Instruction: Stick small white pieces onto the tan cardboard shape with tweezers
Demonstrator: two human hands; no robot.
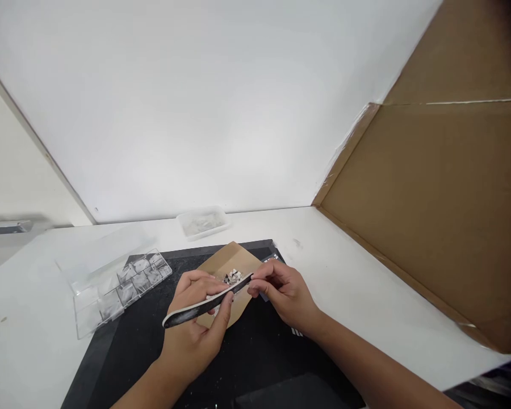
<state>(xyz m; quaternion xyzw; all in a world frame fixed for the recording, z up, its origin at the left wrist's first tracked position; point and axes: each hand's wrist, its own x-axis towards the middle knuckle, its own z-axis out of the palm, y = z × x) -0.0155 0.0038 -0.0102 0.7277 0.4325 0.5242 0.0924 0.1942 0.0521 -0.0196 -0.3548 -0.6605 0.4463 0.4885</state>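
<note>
A long, slightly curved black strip with a pale edge (189, 312) lies slantwise in my left hand (196, 332). My thumb presses on its near face and the fingers support it from behind. At the strip's upper right end is my right hand (279, 289), thumb and forefinger pinched together; whatever is between those fingertips is too small to tell. Under both hands lies a sheet of brown paper (238, 257). Small white and black bits (233, 276) are heaped on it, partly hidden by the left fingers and the strip.
A black mat (255, 369) covers the white table (336, 272). To the left is a clear compartment box (130, 284) holding several small bags. Behind stands a shallow translucent tray (202, 222) by the white wall. A brown cardboard panel (430, 216) rises along the right side.
</note>
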